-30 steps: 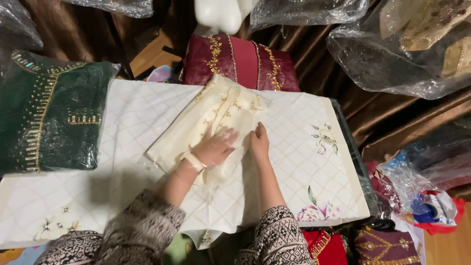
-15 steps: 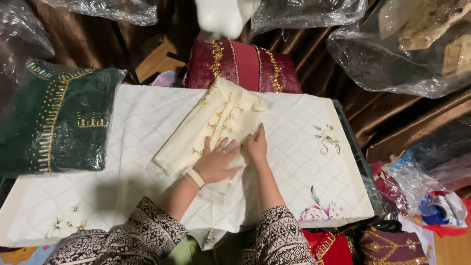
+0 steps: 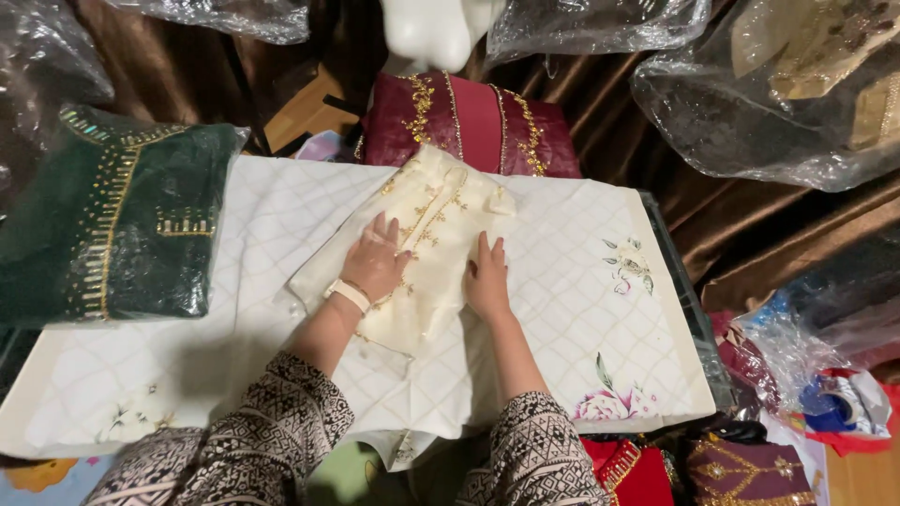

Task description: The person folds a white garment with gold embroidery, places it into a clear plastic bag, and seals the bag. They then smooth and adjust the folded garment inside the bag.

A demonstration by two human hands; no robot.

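- Single head view, looking steeply down from above the white quilted surface (image 3: 281,225), close in
- Facing toward 12 o'clock, forearms entering from 6 o'clock

Left hand (image 3: 377,265), right hand (image 3: 487,279) flat, palms down

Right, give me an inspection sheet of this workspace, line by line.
Surface: white quilted cloth with flower prints, spread flat.
Job's things: cream garment with gold trim, folded, lying on the cloth.
Grips: left hand flat on the garment, pale wristband on; right hand flat at the garment's right edge; neither grips anything.
Clutter: green bagged garment on the cloth's left end; maroon garment behind; red garments at the near edge.
Cables: nothing seen.
Surroundings: clear plastic bags, brown drape, white mannequin base.
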